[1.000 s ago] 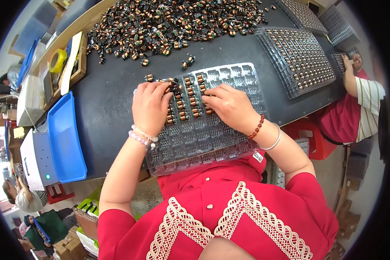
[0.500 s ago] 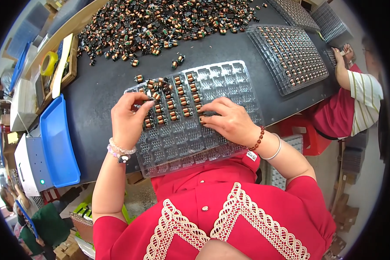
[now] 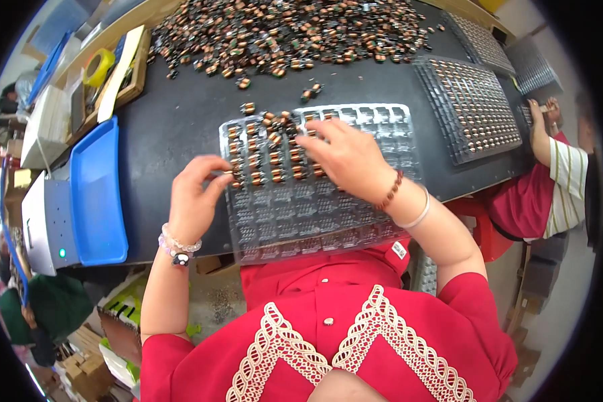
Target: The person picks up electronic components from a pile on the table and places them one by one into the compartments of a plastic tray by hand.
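Mid-frame on the tabletop (image 3: 171, 141), a clear tray (image 3: 315, 231) sat under half full by my est., seen via remote feed: copper coils (image 3: 275, 161) lined its upper-left pockets; upper-right & lower pockets were bare. The L hand (image 3: 195, 191), left of ctr., had thumb & fingertips nearly together at the tray's left edge; the R hand (image 3: 352, 157), fingers parted, hung over loose coils (image 3: 273, 126) atop it. I couldn't tell if either gripped one. Upper frame: a big heap (image 3: 288, 33) lay unsorted; upper right, filled trays (image 3: 476, 107).
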A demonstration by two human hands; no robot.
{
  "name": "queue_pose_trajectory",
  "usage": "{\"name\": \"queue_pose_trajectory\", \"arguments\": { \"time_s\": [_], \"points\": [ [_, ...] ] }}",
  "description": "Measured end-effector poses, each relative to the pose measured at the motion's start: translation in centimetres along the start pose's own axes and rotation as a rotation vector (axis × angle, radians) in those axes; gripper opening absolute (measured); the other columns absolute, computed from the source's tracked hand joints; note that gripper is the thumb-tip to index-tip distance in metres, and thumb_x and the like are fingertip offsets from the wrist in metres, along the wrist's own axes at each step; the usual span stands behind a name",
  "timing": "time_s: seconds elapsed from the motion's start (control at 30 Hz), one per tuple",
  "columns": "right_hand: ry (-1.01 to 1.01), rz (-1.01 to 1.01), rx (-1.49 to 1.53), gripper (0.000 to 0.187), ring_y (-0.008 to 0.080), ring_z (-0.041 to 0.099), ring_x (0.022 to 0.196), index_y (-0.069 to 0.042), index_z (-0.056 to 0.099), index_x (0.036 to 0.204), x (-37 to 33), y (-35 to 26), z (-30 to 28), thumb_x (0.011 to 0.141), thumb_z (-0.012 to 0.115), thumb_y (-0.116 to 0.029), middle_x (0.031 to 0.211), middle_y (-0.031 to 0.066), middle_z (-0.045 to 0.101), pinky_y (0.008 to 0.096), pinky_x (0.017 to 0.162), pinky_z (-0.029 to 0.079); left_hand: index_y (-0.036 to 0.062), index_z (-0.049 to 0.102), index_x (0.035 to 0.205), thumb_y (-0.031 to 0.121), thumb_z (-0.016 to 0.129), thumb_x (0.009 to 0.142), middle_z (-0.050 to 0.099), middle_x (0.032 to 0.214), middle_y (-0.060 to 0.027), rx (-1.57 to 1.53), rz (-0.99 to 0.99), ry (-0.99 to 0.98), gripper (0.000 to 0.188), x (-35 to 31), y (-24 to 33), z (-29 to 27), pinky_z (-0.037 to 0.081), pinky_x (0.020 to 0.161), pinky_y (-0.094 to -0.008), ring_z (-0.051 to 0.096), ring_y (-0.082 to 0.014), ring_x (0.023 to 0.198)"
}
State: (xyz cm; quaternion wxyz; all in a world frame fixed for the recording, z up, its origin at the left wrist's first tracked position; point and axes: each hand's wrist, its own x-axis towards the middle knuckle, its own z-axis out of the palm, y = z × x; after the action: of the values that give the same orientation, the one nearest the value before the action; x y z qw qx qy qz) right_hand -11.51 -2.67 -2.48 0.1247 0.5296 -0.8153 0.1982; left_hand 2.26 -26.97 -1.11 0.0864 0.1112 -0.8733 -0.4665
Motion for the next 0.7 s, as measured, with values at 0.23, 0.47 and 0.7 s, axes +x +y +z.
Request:
{"name": "queue_pose_trajectory", "arguments": {
  "time_s": [0.23,0.47,0.7],
  "points": [
    [-0.004,-0.067,-0.093,0.029,0.0202,0.061,0.09,-0.013,0.062,0.107,2.3,1.0,3.0,0.078,0.061,-0.007,0.104,0.0034,0.061,0.03,0.068,0.053,0.005,0.068,0.08,0.007,0.073,0.07,0.055,0.11,-0.0084,0.388,0.146,-0.142,0.011,-1.3,-0.3,0.2,0.038,0.1,-0.0412,0.044,-0.0315,0.117],
    [0.095,0.103,0.148,0.023,0.0256,0.063,0.082,-0.009,0.063,0.107,1.7,0.4,1.4,0.084,0.064,-0.009,0.09,0.0071,0.063,0.0358,0.068,0.052,0.0046,0.065,0.078,0.007,0.073,0.07,0.057,0.108,-0.007,0.599,0.213,-0.127,0.011,-0.6,0.6,0.7,0.041,0.095,-0.0411,0.046,-0.032,0.115],
    [0.033,0.235,0.305,0.02,0.0261,0.063,0.083,-0.006,0.065,0.1,-1.6,-0.4,1.2,0.081,0.067,-0.01,0.091,0.0085,0.065,0.0364,0.071,0.052,0.0067,0.062,0.107,0.014,0.07,0.078,0.065,0.093,-0.0091,0.549,0.331,0.047,0.031,4.5,3.0,6.0,0.046,0.085,-0.0417,0.056,-0.0315,0.1]
  ]
}}
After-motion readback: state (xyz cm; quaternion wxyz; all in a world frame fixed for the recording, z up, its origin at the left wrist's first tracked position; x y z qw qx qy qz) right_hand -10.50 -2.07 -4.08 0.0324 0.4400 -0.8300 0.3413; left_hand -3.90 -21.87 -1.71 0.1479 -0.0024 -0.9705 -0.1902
